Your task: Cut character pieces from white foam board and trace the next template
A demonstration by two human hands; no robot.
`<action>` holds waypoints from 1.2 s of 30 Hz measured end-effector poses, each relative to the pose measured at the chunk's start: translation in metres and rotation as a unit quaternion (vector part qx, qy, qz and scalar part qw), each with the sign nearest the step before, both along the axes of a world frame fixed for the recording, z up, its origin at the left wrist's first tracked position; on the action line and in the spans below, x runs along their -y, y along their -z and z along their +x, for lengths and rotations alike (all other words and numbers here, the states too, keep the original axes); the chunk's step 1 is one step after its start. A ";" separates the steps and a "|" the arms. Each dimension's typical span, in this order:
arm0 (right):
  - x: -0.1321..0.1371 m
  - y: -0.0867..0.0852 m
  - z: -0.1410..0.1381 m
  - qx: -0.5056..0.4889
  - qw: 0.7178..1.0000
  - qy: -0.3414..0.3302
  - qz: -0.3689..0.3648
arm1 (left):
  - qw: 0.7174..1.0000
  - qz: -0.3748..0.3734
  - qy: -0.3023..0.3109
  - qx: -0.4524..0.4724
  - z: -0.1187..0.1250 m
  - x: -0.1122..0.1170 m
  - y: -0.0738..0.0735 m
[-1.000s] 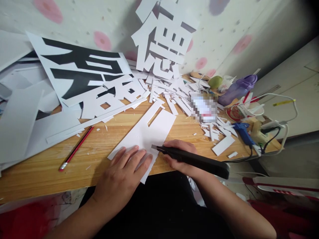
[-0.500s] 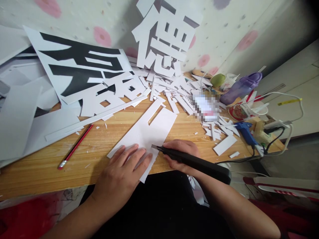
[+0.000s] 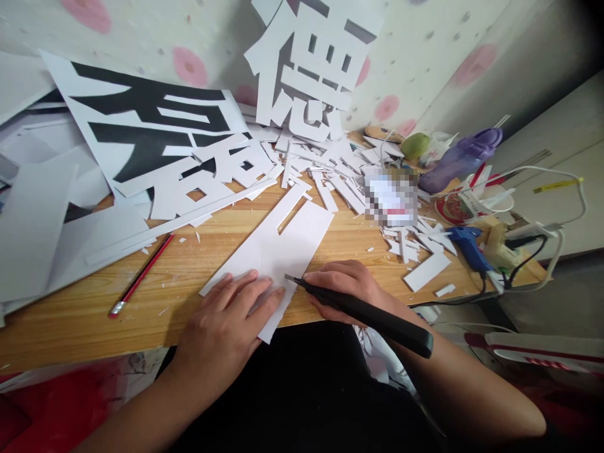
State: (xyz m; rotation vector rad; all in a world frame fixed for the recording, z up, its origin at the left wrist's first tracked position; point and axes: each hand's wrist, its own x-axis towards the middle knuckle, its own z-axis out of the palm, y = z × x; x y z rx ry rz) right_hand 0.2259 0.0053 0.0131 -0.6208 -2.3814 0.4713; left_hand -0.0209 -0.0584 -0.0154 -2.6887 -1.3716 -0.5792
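Observation:
A piece of white foam board (image 3: 283, 251) with a narrow slot at its far end lies slanted on the wooden table, its near corner over the front edge. My left hand (image 3: 231, 314) rests on its near part with the fingers spread flat. Wrapped in my right hand (image 3: 346, 286) is a black electric cutter (image 3: 372, 311) with a slim blade. The blade tip is over the board, just right of my left fingertips; whether it is in the board I cannot tell.
A red pencil (image 3: 141, 275) lies to the left. Cut white letters (image 3: 207, 173) and a printed sheet (image 3: 101, 135) are behind it. White scraps (image 3: 325, 170) cover the back. On the right are a blue glue gun (image 3: 469, 245), a paper cup (image 3: 465, 201) and a purple bottle (image 3: 462, 160).
The cutter's tip has shifted very slightly left over the board, and its rear end sits a little lower. My left hand stays pressed on the board. The whole view has moved slightly.

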 end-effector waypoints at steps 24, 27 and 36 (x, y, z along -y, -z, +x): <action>-0.001 0.021 0.033 0.003 0.999 -0.038 -0.017 | 1.000 0.002 -0.001 -0.006 0.001 0.000 -0.002; 0.002 0.023 0.037 -0.018 0.999 -0.034 -0.014 | 1.000 0.018 0.003 -0.001 0.001 -0.001 -0.002; 0.004 0.016 0.016 -0.143 0.985 0.083 -0.047 | 0.999 0.033 0.011 0.002 0.001 -0.002 0.001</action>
